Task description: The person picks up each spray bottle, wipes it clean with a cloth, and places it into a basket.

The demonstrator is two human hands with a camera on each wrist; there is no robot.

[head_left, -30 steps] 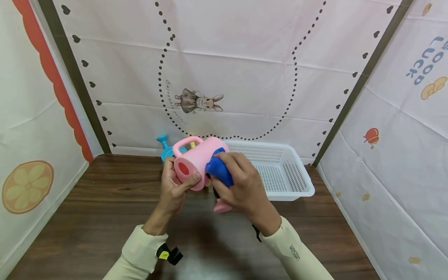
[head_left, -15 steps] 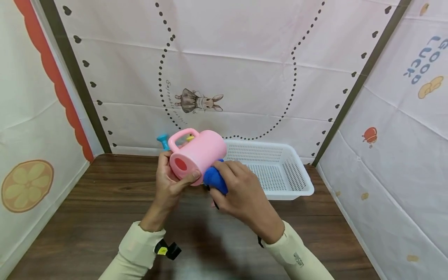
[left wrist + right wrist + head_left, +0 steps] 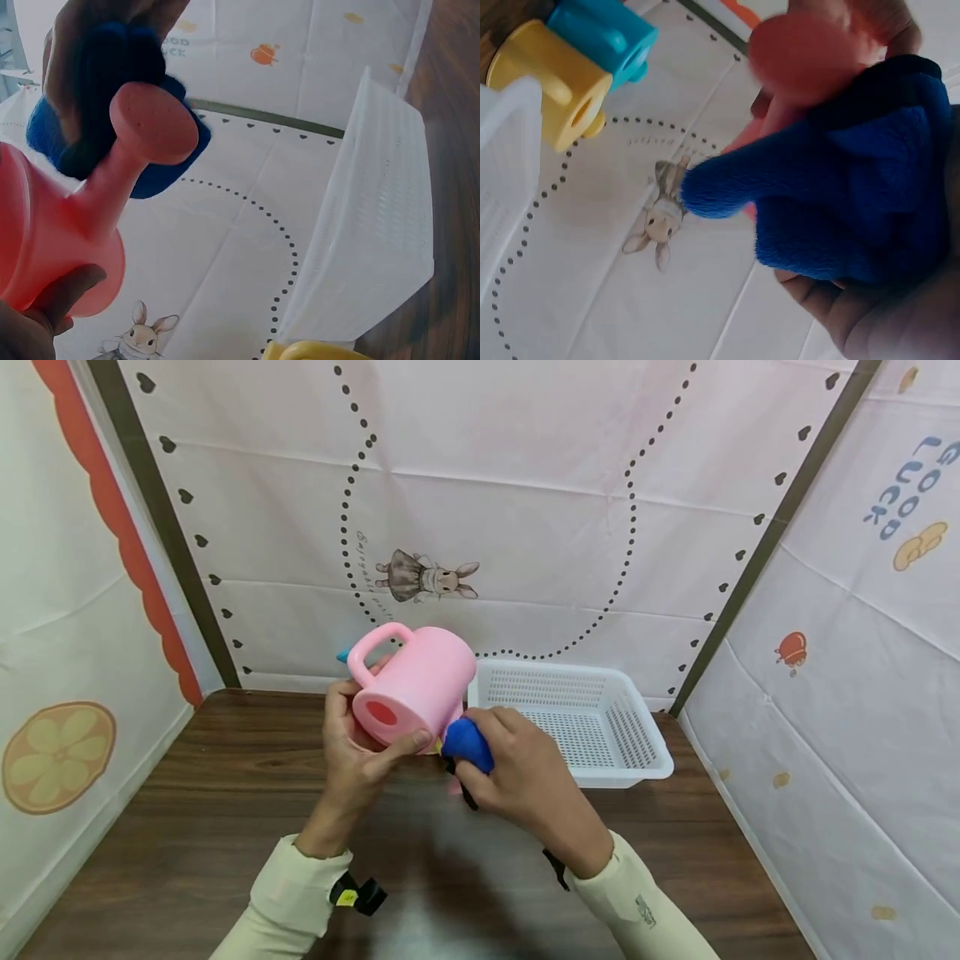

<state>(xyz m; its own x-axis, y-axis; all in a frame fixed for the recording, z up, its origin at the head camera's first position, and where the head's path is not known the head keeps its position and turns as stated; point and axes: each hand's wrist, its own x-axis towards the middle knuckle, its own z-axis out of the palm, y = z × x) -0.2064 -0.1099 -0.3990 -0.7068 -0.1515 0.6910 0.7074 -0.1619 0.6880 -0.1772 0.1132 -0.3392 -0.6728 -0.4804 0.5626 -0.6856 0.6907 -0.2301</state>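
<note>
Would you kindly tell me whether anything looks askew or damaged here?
The rabbit printed on the back sheet lies sideways, perhaps hung turned. The pink watering can is tilted, but the left hand holds it; no damage shows.

A smooth pink cylindrical plastic watering can [image 3: 420, 685] sits tilted in the left hand [image 3: 354, 753], its loop handle uppermost and the round opening in its end turned towards the person. A bunched, fuzzy dark-blue cloth [image 3: 468, 747], gripped in the right hand [image 3: 528, 777], is up against its round-headed spout [image 3: 154, 124].
</note>
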